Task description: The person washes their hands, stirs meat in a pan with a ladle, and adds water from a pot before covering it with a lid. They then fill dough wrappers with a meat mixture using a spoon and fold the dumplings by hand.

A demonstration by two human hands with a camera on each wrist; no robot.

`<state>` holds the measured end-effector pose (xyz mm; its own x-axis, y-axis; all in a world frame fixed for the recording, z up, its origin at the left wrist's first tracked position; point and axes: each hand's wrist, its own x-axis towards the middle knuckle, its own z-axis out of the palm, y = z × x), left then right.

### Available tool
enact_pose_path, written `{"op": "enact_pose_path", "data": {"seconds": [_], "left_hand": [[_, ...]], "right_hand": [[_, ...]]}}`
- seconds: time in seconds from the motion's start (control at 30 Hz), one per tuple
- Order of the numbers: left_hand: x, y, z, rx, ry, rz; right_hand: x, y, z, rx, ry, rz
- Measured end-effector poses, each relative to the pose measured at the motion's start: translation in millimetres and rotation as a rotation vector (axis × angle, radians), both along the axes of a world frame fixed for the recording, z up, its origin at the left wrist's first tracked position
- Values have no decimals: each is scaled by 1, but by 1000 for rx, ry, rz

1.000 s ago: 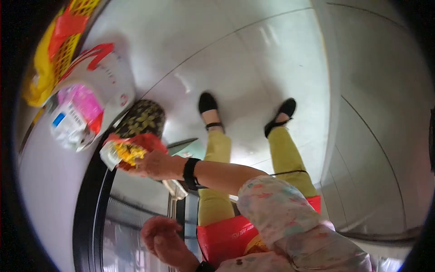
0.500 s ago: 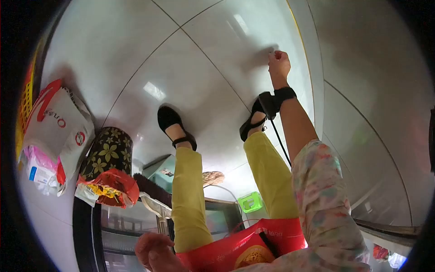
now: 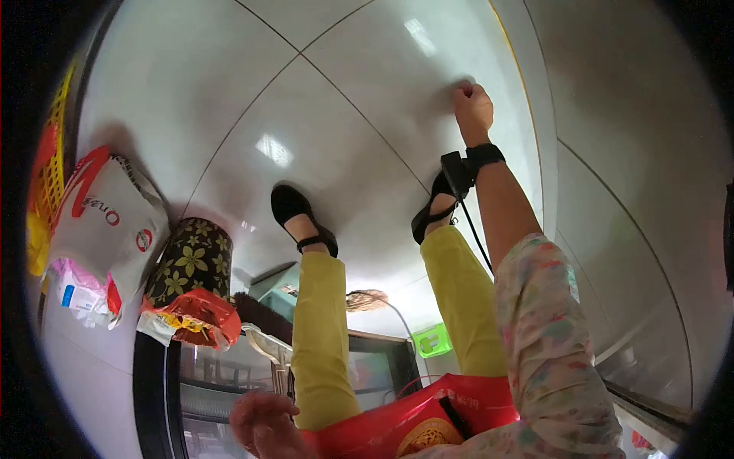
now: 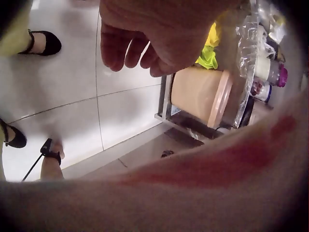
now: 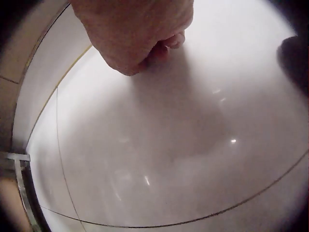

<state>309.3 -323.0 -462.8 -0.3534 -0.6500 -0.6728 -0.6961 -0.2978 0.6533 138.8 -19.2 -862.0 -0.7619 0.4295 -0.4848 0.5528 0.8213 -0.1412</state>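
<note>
In the head view my right hand point(image 3: 474, 111) reaches down to the pale tiled floor point(image 3: 367, 145), its fingers curled and their tips close to the tiles. The right wrist view shows the same hand point(image 5: 140, 34) bent over the floor, with a shadow under it; no object shows in the fingers, and the tips are partly hidden. My left hand point(image 3: 267, 428) hangs at the lower left, fingers loosely bent. In the left wrist view that hand point(image 4: 149, 36) holds nothing.
At the left stand a floral bin point(image 3: 191, 260) with a red liner bag point(image 3: 218, 310), a white bag point(image 3: 107, 222) and a yellow basket point(image 3: 55, 164). Black shoes point(image 3: 302, 218) flank the middle. A pinkish container point(image 4: 198, 94) sits on a rack.
My right hand has swung from the red-lined bin at the left to the floor at the right, then stays low there. The left hand remains at the lower left.
</note>
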Motion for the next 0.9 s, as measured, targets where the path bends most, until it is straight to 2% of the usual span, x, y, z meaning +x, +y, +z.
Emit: {"op": "enact_pose_path", "data": {"seconds": [0.03, 0.13, 0.2, 0.27, 0.33, 0.4, 0.47, 0.53, 0.6, 0.67, 0.73, 0.77, 0.83, 0.87, 0.9], "left_hand": [[1, -1, 2, 5, 3, 3], [6, -7, 13, 26, 30, -17], [13, -11, 22, 14, 39, -33], [21, -14, 28, -33, 33, -40], [25, -15, 36, -33, 64, 29], [25, -16, 50, -68, 57, 55], [20, -21, 69, -30, 73, 98], [18, -30, 85, -110, 50, 132], [27, -41, 100, -174, 47, 139], [37, -51, 107, -276, 11, 217], [58, -70, 116, -245, 63, 166], [63, -73, 117, -273, 138, 224], [60, -71, 126, -205, 121, 230], [57, -70, 134, -173, 116, 226], [54, -67, 141, -147, 130, 191]], "right_hand": [[-2, -3, 6, 1, -48, 27], [8, -27, 22, -125, 67, 254], [24, -61, 40, -320, 174, 381], [43, -109, 87, -548, 89, 423], [70, -159, 136, -770, 166, 617], [89, -214, 202, -986, 125, 816], [122, -268, 242, -1255, 122, 952], [156, -328, 272, -1177, -188, 1274], [189, -372, 284, -1148, 56, 1339], [214, -408, 274, -1243, 204, 1257], [216, -425, 274, -1050, 63, 1319], [214, -426, 279, -984, -10, 1347], [206, -410, 291, -1104, 71, 1253], [201, -395, 302, -1140, 206, 1203], [198, -383, 314, -1098, 200, 1234]]}}
